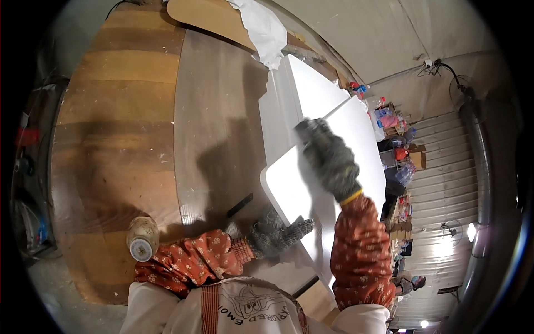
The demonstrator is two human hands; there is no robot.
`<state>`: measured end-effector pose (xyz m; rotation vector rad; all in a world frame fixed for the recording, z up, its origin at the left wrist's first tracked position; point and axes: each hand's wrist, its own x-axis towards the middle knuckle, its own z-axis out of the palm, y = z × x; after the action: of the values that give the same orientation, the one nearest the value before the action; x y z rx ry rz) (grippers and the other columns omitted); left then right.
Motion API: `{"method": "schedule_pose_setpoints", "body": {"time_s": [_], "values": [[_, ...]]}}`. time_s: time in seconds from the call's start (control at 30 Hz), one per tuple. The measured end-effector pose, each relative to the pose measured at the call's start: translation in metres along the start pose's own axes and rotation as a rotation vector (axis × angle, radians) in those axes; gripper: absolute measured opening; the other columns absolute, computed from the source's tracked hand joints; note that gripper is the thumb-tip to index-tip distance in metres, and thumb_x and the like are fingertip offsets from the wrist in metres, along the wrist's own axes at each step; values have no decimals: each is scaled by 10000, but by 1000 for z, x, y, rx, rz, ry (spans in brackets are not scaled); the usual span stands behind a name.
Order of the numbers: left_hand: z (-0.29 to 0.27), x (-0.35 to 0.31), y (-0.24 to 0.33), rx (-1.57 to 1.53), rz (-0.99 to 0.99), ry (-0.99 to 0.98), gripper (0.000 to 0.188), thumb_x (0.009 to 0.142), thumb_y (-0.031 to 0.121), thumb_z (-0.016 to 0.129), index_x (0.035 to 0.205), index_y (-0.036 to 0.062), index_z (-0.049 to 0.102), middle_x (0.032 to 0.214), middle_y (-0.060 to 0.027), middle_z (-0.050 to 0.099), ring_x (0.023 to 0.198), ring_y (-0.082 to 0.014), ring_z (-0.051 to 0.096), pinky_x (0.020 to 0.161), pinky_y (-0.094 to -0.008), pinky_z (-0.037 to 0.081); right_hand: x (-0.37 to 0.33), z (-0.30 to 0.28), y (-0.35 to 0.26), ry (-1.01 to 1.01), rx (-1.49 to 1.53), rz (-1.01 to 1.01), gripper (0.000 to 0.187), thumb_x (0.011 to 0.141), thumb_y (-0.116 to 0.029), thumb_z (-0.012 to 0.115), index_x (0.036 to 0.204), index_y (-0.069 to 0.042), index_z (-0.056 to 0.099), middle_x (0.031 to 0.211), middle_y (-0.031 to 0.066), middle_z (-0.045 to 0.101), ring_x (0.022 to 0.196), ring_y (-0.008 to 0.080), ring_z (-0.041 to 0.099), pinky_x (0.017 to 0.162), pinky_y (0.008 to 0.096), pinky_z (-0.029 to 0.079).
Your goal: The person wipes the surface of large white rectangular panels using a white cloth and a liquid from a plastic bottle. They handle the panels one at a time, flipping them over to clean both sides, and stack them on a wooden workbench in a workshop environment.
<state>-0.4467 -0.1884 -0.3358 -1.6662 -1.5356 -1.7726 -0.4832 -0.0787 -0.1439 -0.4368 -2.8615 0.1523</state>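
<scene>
A white panel with a rounded corner (281, 172) lies in front of me, with another white panel (311, 89) beyond a seam. My right hand (328, 158), in a dark grey knit glove with a yellow cuff edge, is over the panels near that seam. It is blurred, its fingers look curled, and whatever is in them cannot be made out. At the near edge of the closer panel is my left hand (275, 236), gloved in grey, with its fingers stretched out along the edge. Both forearms wear red flowered sleeve covers.
A wooden work surface (117, 128) spans the left, with a roll of tape (143, 239) by my left sleeve. A dark strip (240, 205) lies near the panel. Brown cardboard (214, 22) and white sheeting (264, 33) are at the far end. Bottles and boxes line the right; a person (409, 284) is beyond.
</scene>
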Motion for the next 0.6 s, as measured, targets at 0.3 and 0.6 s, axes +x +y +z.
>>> {"method": "schedule_pose_setpoints", "body": {"time_s": [0.3, 0.6], "values": [[-32, 39, 10, -766, -621, -86, 352, 823, 120, 662, 1150, 30, 568, 1050, -64, 631, 954, -200, 607, 866, -380, 494, 5, -3, -57, -227, -293, -359, 285, 811, -188, 594, 1081, -98, 587, 960, 66, 616, 874, 216, 623, 685, 359, 541], [-3, 32, -12, 331, -19, -50, 463, 898, 210, 594, 1313, 57, 456, 1073, -101, 619, 982, -240, 597, 848, -323, 490, -22, 27, -37, 133, -237, -493, 350, 829, -273, 515, 1134, -113, 584, 1029, 182, 605, 769, 347, 617, 609, 509, 467]]}}
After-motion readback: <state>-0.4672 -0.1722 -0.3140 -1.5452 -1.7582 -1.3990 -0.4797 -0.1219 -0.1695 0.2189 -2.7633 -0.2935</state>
